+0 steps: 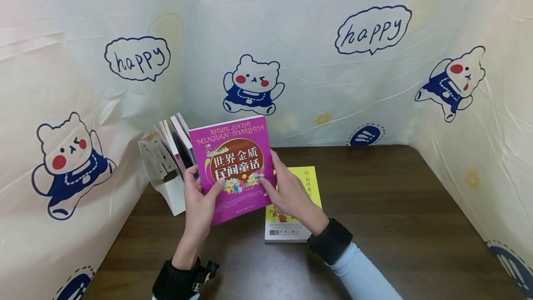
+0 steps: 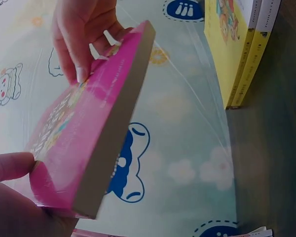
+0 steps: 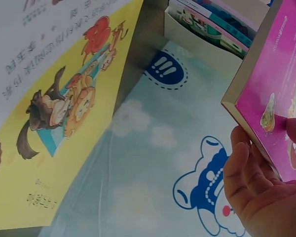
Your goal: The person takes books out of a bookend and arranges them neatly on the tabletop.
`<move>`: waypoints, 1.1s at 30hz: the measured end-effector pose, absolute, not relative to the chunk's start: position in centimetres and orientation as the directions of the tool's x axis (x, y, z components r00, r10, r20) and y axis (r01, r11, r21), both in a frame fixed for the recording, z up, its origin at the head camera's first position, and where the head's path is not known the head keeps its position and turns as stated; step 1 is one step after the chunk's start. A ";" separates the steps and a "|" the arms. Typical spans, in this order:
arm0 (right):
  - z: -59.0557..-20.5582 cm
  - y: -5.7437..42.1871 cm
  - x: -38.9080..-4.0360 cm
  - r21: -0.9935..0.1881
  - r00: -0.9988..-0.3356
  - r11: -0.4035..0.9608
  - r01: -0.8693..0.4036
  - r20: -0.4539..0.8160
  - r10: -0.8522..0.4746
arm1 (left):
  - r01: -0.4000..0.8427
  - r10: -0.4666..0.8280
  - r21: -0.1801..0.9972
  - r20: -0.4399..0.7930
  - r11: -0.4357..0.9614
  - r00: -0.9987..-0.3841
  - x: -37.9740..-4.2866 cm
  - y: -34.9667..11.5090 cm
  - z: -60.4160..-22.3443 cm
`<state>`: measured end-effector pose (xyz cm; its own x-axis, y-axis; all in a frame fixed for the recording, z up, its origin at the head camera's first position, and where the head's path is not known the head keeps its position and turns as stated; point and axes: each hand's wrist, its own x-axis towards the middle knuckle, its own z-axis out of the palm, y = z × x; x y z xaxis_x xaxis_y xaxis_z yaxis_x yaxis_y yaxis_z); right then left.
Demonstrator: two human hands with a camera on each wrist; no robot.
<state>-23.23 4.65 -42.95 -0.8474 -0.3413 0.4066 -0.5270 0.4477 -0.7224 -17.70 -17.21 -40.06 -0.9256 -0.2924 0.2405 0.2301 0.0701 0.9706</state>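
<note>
A magenta book [image 1: 237,198] with Chinese characters on its cover is held up above the table, tilted, its cover facing the head camera. My left hand [image 1: 199,203] grips its left edge, thumb on the cover. On the right edge my right hand [image 1: 295,193] holds it too, its thumb across the front and fingers behind, as the right wrist view shows. Beneath the right hand lies a yellow book [image 1: 287,236], partly hidden by that hand; the left wrist view shows two yellow spines [image 2: 246,69] together there.
To the left stands a white book holder [image 1: 176,198] with several books [image 1: 176,133] leaning in it, partly behind the magenta book. A bear-printed cloth [image 1: 308,82] walls the brown table [image 1: 395,226] at the back and sides.
</note>
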 end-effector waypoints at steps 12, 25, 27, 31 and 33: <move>-42.8 4.9 -22.8 -0.720 -0.848 0.453 -0.526 0.405 -0.341 | 0.216 -0.230 0.976 0.219 0.039 -0.948 -18.1 -17.3 -40.1; -42.8 6.0 -22.6 -0.725 -0.874 0.489 -0.485 0.375 -0.310 | 0.181 -0.148 0.963 0.212 0.197 -0.966 -18.4 -17.1 -40.4; -42.8 6.3 -22.7 -0.728 -0.875 0.487 -0.483 0.377 -0.304 | 0.181 -0.139 0.952 0.219 0.245 -0.966 -18.5 -17.1 -40.4; -42.8 6.6 -22.7 -0.732 -0.873 0.479 -0.485 0.377 -0.309 | 0.191 -0.118 0.923 0.242 0.334 -0.963 -18.5 -17.2 -40.7; -43.0 6.8 -22.6 -0.735 -0.877 0.481 -0.478 0.368 -0.309 | 0.199 -0.106 0.911 0.252 0.362 -0.962 -18.5 -17.2 -40.9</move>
